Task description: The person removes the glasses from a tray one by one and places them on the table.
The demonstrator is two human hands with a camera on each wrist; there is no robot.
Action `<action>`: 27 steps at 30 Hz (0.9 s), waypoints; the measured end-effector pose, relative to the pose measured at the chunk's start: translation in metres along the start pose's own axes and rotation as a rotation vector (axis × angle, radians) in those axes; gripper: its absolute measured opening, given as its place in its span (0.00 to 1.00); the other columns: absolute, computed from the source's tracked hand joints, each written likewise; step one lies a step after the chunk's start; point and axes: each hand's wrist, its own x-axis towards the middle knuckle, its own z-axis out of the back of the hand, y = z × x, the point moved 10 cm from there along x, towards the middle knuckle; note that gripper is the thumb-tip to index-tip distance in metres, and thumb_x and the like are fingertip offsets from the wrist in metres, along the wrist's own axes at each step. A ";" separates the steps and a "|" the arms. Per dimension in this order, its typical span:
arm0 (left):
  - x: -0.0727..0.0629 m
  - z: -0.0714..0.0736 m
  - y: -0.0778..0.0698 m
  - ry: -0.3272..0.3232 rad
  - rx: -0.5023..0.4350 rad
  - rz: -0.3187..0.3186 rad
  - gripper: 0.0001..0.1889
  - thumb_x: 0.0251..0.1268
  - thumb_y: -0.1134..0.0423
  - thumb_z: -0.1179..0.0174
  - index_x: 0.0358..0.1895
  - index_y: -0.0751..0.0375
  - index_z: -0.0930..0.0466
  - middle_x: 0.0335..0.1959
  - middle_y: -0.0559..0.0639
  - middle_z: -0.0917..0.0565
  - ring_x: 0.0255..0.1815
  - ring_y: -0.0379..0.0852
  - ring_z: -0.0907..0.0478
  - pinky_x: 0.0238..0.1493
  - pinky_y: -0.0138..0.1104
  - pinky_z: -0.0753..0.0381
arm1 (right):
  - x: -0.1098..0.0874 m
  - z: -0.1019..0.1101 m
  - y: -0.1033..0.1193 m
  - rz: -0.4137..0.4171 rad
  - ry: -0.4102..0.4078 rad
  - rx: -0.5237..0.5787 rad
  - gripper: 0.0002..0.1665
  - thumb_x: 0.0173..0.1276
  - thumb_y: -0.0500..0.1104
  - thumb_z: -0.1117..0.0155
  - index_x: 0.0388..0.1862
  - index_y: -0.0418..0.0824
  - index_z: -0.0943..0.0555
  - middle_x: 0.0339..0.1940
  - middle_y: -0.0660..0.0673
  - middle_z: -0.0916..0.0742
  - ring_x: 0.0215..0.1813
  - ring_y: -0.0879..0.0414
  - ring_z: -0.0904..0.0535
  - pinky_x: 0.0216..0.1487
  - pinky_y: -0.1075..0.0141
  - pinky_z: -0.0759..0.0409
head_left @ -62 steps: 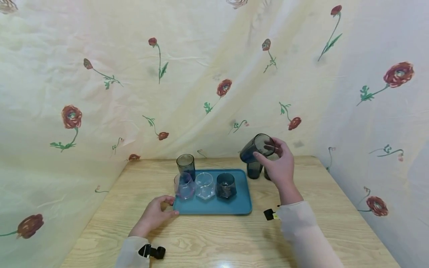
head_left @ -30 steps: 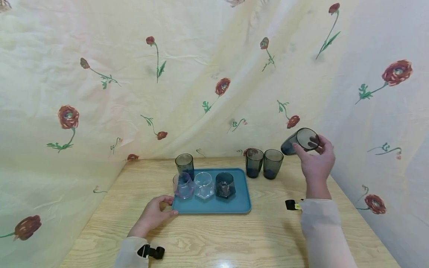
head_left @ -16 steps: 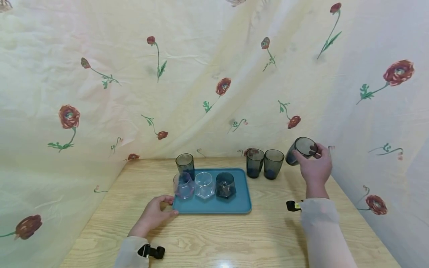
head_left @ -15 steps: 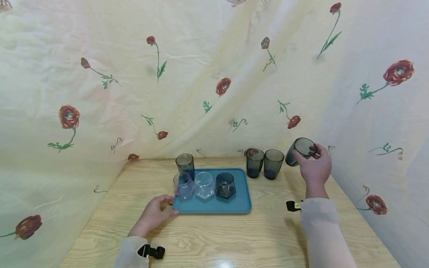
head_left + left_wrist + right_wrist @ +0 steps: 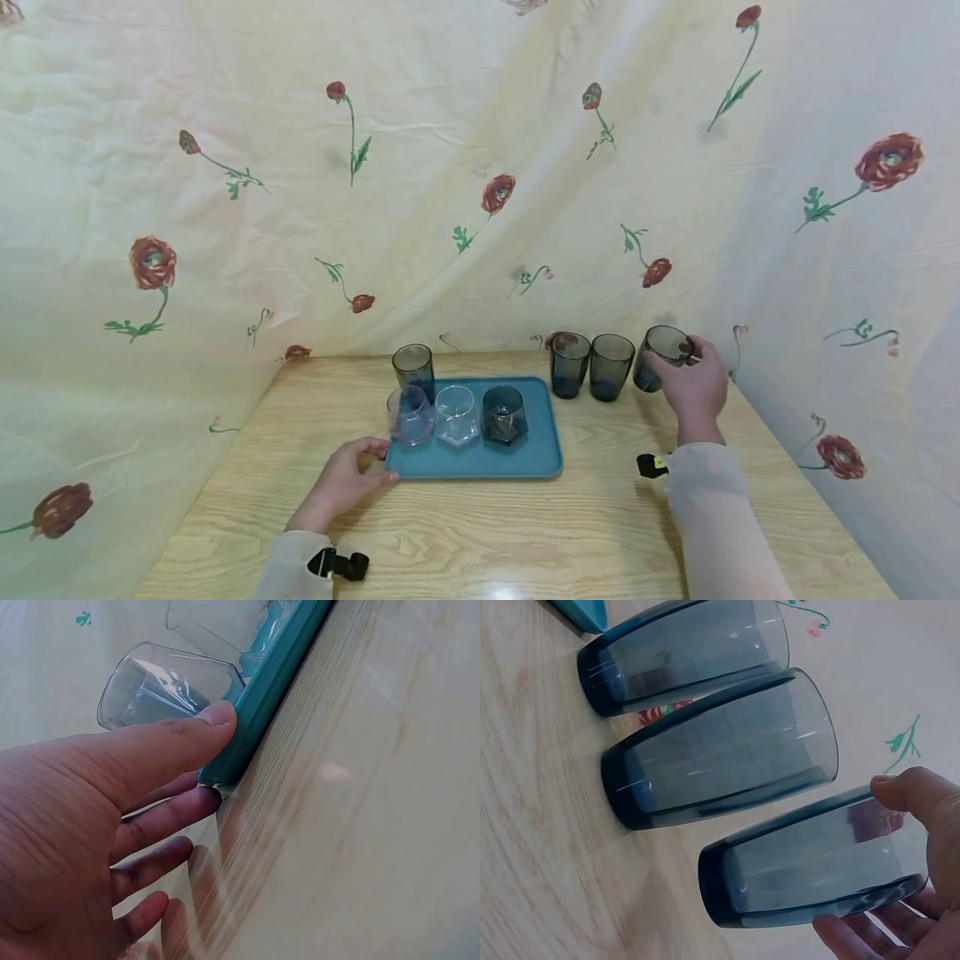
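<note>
My right hand (image 5: 696, 390) grips a smoky grey-blue glass tumbler (image 5: 810, 862) near its rim, thumb on one side and fingers on the other. The tumbler leans a little, its base low over the table; I cannot tell whether it touches. To its left stand two matching upright tumblers, the nearer one (image 5: 611, 367) and the farther one (image 5: 569, 367). My left hand (image 5: 345, 482) holds the near left corner of a blue tray (image 5: 480, 467), with the thumb on the rim (image 5: 259, 705).
On the tray stand a pinkish faceted glass (image 5: 410, 421), a clear one (image 5: 457, 421) and a dark one (image 5: 504, 421) in a row. Another smoky tumbler (image 5: 413, 363) stands behind the pinkish glass. A flowered cloth (image 5: 450, 167) hangs behind the wooden table (image 5: 480, 533).
My right hand has carried the tumbler right, past the two standing ones, then lowered it and tilted it nearer upright beside them. The left hand and the tray have stayed in place.
</note>
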 end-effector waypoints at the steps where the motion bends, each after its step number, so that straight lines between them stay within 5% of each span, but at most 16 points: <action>1: 0.000 0.000 0.000 0.001 0.000 0.000 0.28 0.56 0.55 0.18 0.60 0.51 0.15 0.48 0.42 0.15 0.63 0.54 0.23 0.68 0.63 0.31 | 0.000 -0.001 -0.001 0.001 0.006 -0.013 0.59 0.63 0.66 0.24 0.85 0.48 0.40 0.78 0.42 0.28 0.75 0.42 0.33 0.70 0.43 0.32; 27: 0.000 0.000 0.000 0.006 -0.004 0.009 0.29 0.56 0.55 0.18 0.61 0.52 0.16 0.48 0.43 0.15 0.64 0.54 0.23 0.69 0.64 0.33 | 0.005 -0.017 -0.019 -0.016 0.088 -0.085 0.59 0.66 0.67 0.28 0.86 0.45 0.44 0.79 0.39 0.29 0.76 0.38 0.32 0.69 0.39 0.32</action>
